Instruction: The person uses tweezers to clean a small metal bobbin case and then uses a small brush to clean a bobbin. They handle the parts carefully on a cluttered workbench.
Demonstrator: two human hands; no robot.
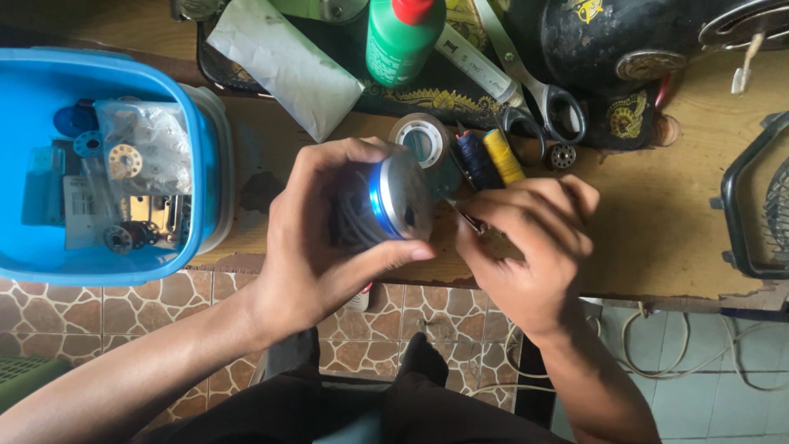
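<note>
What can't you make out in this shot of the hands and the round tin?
Head view only:
- Tin: its body is hidden by the left hand.
- Thin tool: mostly hidden inside the right hand; kind unclear.
- Sewing machine: cut off by the top edge.
- Blue tub: small parts too small to identify.

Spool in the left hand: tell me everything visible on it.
The spool is a fat cylinder lying on its side, flat end facing right. That end is a dull silver disc with a shiny blue rim behind it; the body looks dark, mostly hidden. The left hand wraps it, thumb under the rim. The right hand pinches a thin metal piece beside the disc; contact unclear. It is held above the table edge.
</note>
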